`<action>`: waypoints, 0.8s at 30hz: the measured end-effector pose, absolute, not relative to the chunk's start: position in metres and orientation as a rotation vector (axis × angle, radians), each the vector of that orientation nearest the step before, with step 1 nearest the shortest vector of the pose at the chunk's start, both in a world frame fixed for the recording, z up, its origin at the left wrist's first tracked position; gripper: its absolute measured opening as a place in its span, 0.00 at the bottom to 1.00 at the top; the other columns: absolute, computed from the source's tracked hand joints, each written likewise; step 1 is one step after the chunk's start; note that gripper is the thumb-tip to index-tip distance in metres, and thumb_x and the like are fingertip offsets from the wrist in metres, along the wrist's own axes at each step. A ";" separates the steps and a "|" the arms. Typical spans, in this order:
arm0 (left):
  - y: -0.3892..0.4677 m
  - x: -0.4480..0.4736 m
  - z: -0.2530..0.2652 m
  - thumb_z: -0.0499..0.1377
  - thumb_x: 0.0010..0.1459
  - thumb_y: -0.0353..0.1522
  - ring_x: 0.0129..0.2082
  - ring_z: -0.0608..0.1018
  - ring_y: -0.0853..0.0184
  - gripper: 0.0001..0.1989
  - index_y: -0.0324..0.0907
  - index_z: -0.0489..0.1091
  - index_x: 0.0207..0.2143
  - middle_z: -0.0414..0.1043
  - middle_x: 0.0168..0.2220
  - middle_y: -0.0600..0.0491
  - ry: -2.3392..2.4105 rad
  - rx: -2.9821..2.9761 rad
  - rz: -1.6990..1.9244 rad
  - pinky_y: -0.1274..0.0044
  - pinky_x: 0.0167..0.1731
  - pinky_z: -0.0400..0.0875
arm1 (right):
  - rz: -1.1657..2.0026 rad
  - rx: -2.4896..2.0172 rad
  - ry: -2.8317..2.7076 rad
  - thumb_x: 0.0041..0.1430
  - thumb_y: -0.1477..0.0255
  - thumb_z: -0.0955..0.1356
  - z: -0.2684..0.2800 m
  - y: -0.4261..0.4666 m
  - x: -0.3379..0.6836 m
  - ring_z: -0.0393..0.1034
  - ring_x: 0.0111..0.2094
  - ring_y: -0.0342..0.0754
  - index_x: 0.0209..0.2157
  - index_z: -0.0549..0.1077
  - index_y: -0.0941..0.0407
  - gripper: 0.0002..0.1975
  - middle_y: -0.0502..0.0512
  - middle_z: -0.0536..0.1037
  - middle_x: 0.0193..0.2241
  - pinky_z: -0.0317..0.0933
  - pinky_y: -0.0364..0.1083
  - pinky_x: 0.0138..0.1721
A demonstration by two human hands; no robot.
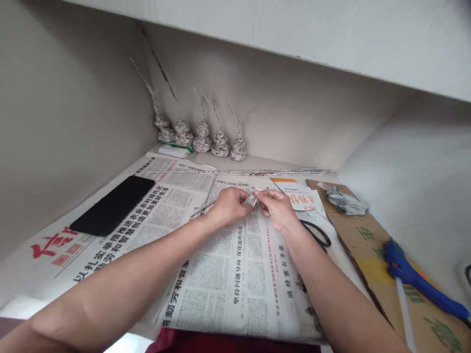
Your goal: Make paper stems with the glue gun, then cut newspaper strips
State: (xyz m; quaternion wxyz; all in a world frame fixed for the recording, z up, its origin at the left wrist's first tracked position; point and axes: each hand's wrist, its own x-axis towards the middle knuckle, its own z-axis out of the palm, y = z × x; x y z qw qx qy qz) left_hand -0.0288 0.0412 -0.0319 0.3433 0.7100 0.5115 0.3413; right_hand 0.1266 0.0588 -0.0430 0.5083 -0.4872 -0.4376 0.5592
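Your left hand and right hand pinch a small paper piece between their fingertips, partly covered; right of your fingers, a black loop handle shows only in part.

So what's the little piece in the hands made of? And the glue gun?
The little piece looks like thin, dull paper: pale with greyish marks, but too small to be sure. The glue gun seems hard plastic: blue, smooth, slightly shiny.

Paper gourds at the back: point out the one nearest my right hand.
The fifth gourd from the left, at the right end of the row. The other four gourds stand farther left, farther from your right hand.
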 end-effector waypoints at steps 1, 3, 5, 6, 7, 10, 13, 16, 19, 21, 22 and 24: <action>0.040 -0.028 -0.031 0.58 0.47 0.32 0.19 0.55 0.74 0.15 0.41 0.55 0.15 0.47 0.16 0.62 1.325 1.854 0.902 0.77 0.22 0.47 | 1.349 -1.171 -1.051 0.29 0.64 0.80 -0.043 0.059 0.126 0.51 0.16 0.36 0.17 0.72 0.58 0.18 0.43 0.62 0.13 0.39 0.39 0.14; 0.037 -0.027 -0.028 0.57 0.48 0.32 0.19 0.54 0.74 0.15 0.42 0.53 0.15 0.46 0.16 0.61 1.327 1.850 0.929 0.76 0.22 0.46 | 1.355 -1.165 -1.046 0.30 0.64 0.80 -0.042 0.059 0.126 0.50 0.15 0.35 0.17 0.72 0.58 0.18 0.43 0.62 0.13 0.39 0.39 0.14; 0.035 -0.026 -0.027 0.57 0.49 0.33 0.19 0.53 0.74 0.18 0.42 0.51 0.15 0.45 0.16 0.61 1.340 1.836 0.949 0.76 0.21 0.45 | 1.363 -1.159 -1.044 0.30 0.64 0.80 -0.042 0.059 0.126 0.50 0.15 0.35 0.18 0.72 0.58 0.18 0.43 0.62 0.12 0.39 0.39 0.14; 0.034 -0.026 -0.026 0.58 0.50 0.35 0.19 0.53 0.74 0.20 0.42 0.50 0.14 0.44 0.16 0.61 1.348 1.834 0.960 0.76 0.21 0.45 | 1.367 -1.156 -1.044 0.30 0.64 0.80 -0.042 0.059 0.126 0.51 0.15 0.35 0.18 0.72 0.58 0.18 0.43 0.63 0.12 0.39 0.39 0.14; 0.034 -0.025 -0.026 0.59 0.50 0.37 0.19 0.52 0.74 0.21 0.42 0.50 0.14 0.44 0.16 0.61 1.353 1.836 0.972 0.76 0.21 0.44 | 1.371 -1.154 -1.044 0.30 0.64 0.80 -0.042 0.059 0.126 0.52 0.15 0.36 0.18 0.72 0.58 0.19 0.44 0.64 0.13 0.40 0.39 0.14; 0.035 -0.025 -0.029 0.62 0.49 0.40 0.19 0.52 0.74 0.23 0.41 0.51 0.13 0.45 0.16 0.61 1.356 1.829 1.011 0.77 0.21 0.45 | 1.375 -1.145 -1.050 0.30 0.63 0.80 -0.043 0.059 0.125 0.54 0.16 0.36 0.18 0.72 0.58 0.19 0.45 0.66 0.13 0.40 0.39 0.14; 0.037 -0.025 -0.032 0.61 0.50 0.37 0.19 0.53 0.74 0.22 0.41 0.53 0.13 0.45 0.15 0.61 1.373 1.829 1.016 0.78 0.21 0.46 | 1.361 -1.129 -1.054 0.30 0.63 0.80 -0.043 0.057 0.123 0.52 0.15 0.36 0.16 0.70 0.58 0.20 0.43 0.64 0.13 0.40 0.39 0.14; 0.038 -0.025 -0.035 0.60 0.51 0.35 0.18 0.55 0.74 0.19 0.40 0.57 0.13 0.49 0.14 0.61 1.368 1.853 0.994 0.78 0.21 0.47 | 1.343 -1.113 -1.066 0.32 0.62 0.80 -0.042 0.056 0.121 0.50 0.14 0.35 0.15 0.67 0.57 0.21 0.42 0.61 0.11 0.39 0.39 0.14; 0.040 -0.026 -0.036 0.59 0.53 0.34 0.19 0.62 0.73 0.14 0.39 0.67 0.17 0.61 0.15 0.59 1.313 1.831 0.971 0.79 0.21 0.52 | 1.335 -1.103 -1.100 0.34 0.61 0.80 -0.041 0.055 0.122 0.51 0.14 0.35 0.15 0.69 0.57 0.20 0.42 0.63 0.11 0.40 0.39 0.14; 0.041 -0.027 -0.038 0.58 0.54 0.35 0.19 0.66 0.72 0.13 0.38 0.71 0.19 0.67 0.17 0.56 1.289 1.800 0.966 0.80 0.22 0.55 | 1.365 -1.085 -1.172 0.37 0.62 0.79 -0.040 0.055 0.124 0.57 0.15 0.37 0.19 0.74 0.57 0.17 0.45 0.68 0.14 0.43 0.40 0.14; 0.042 -0.027 -0.038 0.58 0.54 0.35 0.20 0.68 0.72 0.13 0.38 0.73 0.20 0.69 0.18 0.56 1.285 1.784 0.957 0.80 0.22 0.57 | 1.388 -1.071 -1.223 0.39 0.62 0.79 -0.040 0.055 0.125 0.60 0.16 0.38 0.21 0.76 0.58 0.15 0.47 0.71 0.16 0.44 0.40 0.15; 0.043 -0.028 -0.039 0.58 0.54 0.36 0.20 0.70 0.71 0.13 0.38 0.74 0.23 0.71 0.19 0.55 1.277 1.742 0.921 0.80 0.21 0.59 | 1.424 -1.048 -1.293 0.41 0.62 0.78 -0.039 0.055 0.127 0.64 0.18 0.39 0.23 0.78 0.58 0.14 0.50 0.74 0.19 0.45 0.40 0.15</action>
